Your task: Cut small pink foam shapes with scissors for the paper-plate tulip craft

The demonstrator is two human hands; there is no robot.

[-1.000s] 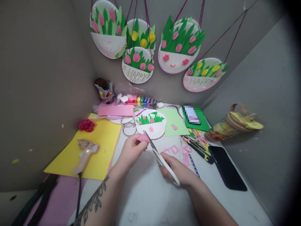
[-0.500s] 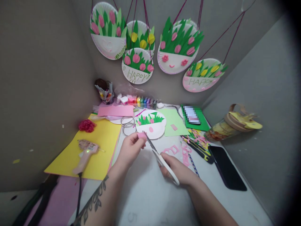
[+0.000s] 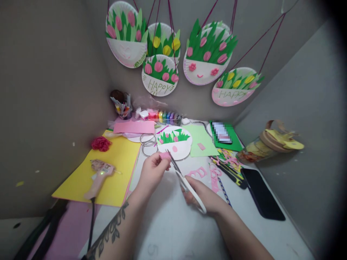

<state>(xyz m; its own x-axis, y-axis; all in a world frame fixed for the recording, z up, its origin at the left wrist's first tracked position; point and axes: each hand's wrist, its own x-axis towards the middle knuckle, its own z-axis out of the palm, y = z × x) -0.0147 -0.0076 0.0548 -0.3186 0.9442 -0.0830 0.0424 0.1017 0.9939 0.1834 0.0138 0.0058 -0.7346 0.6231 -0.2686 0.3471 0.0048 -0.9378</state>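
Pinching a small piece of pink paper between thumb and fingers of the left hand, just above the near side of a white scalloped card with green paper leaves and pink blooms. Gripping white-handled metal scissors in the closed right hand, with blades slightly parted and pointing far and left, tips at the right edge of the pink paper; cannot tell from this view whether touching or cutting it. Holding both hands over the middle of a white tabletop. Showing at left a pink glue gun with a lit green light, lying on a large yellow sheet, and a tangled bundle of deep pink yarn near the far left of that sheet. Showing thin metallic rings just left of the card, a flat pink rectangular sheet farther left, and a row of small multicoloured pots at the far side. Showing right of the card a pale green sheet bearing a small pink paper rectangle, then pink paper offcuts, black-and-yellow cutters and a black phone nearer and farther right. Showing a clear tumbler with a yellow lid at the far right, and round white paper plates with green leaves and paper tulips hung by dark red strings on the far wall
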